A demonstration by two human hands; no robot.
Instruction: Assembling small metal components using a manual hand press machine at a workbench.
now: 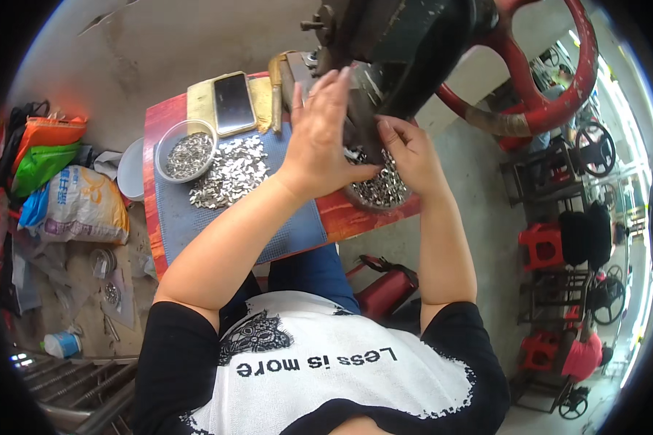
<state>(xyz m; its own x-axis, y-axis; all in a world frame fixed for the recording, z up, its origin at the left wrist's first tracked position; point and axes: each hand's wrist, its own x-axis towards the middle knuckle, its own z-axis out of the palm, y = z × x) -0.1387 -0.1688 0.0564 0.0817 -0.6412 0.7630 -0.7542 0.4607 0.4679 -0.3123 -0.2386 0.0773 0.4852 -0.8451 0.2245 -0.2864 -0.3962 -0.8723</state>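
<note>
My left hand (318, 138) is raised in front of a dark hand press (406, 43), its fingers stretched up and its thumb pointing right. It holds nothing that I can see. My right hand (411, 156) is closed, with thumb and curled fingers at the edge of a dark flat strip (365, 123) below the press. Under both hands stands a bowl (379, 203) full of small shiny metal pieces. To the left, a loose heap of silvery metal pieces (228, 174) lies on a blue mat (290, 232), beside a clear round tub (159, 156) of smaller pieces.
A phone (233, 103) rests on a yellow pad at the red table's (348, 217) back, near a wooden-handled brush (276, 90). The press's red handwheel (537, 116) juts out to the right. Bags (87, 203) are piled at left; red stools (540, 245) and other presses stand at right.
</note>
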